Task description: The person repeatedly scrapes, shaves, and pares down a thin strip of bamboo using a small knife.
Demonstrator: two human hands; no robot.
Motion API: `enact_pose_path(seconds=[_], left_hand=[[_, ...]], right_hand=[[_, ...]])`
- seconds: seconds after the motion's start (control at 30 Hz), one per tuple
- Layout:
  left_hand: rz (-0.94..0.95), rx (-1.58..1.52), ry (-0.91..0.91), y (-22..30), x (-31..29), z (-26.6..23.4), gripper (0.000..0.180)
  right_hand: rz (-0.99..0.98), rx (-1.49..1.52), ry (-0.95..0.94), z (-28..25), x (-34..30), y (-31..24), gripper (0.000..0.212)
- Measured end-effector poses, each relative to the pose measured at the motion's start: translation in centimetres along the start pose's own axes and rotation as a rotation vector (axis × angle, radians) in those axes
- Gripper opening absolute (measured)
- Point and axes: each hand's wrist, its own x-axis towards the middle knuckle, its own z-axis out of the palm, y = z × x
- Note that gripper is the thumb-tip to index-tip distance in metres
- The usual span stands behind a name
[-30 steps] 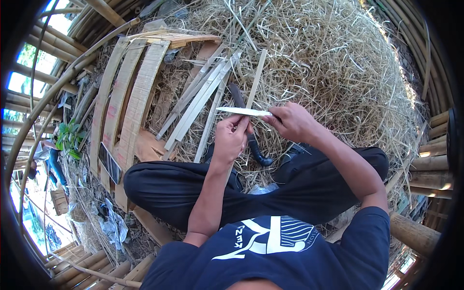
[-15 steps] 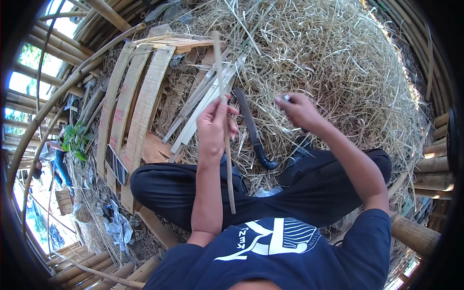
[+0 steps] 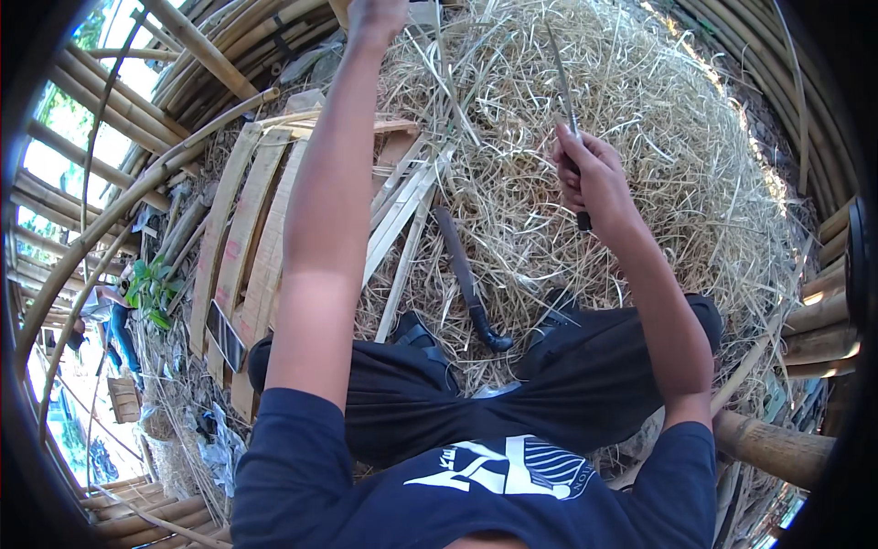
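My left arm stretches far forward, and my left hand [image 3: 378, 13] is cut off by the top edge, so its fingers and anything in them are hidden. In front of my chest to the right, my right hand [image 3: 596, 178] is wrapped round the dark handle of a knife. The thin knife blade [image 3: 562, 82] points forward and away from me. On the shavings between my feet lies a machete [image 3: 457, 256] with a dark blade and a curved black handle. Left of it are several pale split bamboo strips [image 3: 402, 224].
Curly bamboo shavings [image 3: 677, 156] cover the ground ahead. Wooden slats [image 3: 240, 220] lie at the left, a phone [image 3: 225, 335] on them. Bamboo poles [image 3: 777, 444] stand around me. A person [image 3: 114, 320] is farther off at the left.
My left hand has gone forward from the middle to the top edge; the thin stick it held is out of sight. My right hand has shifted slightly, and the knife blade now shows clearly.
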Motion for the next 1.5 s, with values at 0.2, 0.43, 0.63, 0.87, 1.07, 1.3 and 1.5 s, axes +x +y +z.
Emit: enact_pose_path(seconds=[0.2,0.43,0.63,0.87,1.07,1.3,1.5], left_hand=[[0.047,-0.186,0.227,-9.2,-4.2,8.8,0.059],[-0.330,-0.156,0.088,-27.7,-12.4,18.1,0.026],[-0.365,0.210,0.274,-33.9,-18.0,19.6,0.027],[-0.612,0.492,0.315,-33.2,-21.3,21.0,0.067],[-0.598,0.770,0.390,-34.9,-24.4,22.4,0.059],[-0.425,0.841,0.516,-37.3,-24.8,23.2,0.027],[-0.256,0.849,0.631,-38.9,-24.5,23.3,0.022]], right_hand=[[-0.071,-0.070,0.070,-2.4,-0.6,-1.4,0.041],[-0.178,-0.127,0.030,-1.9,0.0,-3.0,0.038],[-0.195,-0.278,0.050,-0.4,-0.4,-4.6,0.038],[-0.121,-0.713,-0.036,-2.0,0.5,-2.2,0.040],[-0.093,-0.787,-0.034,-2.9,1.8,-1.5,0.041],[-0.145,-0.742,-0.229,0.0,0.4,-2.6,0.039],[-0.209,-0.900,-0.168,-1.9,2.3,-1.2,0.040]])
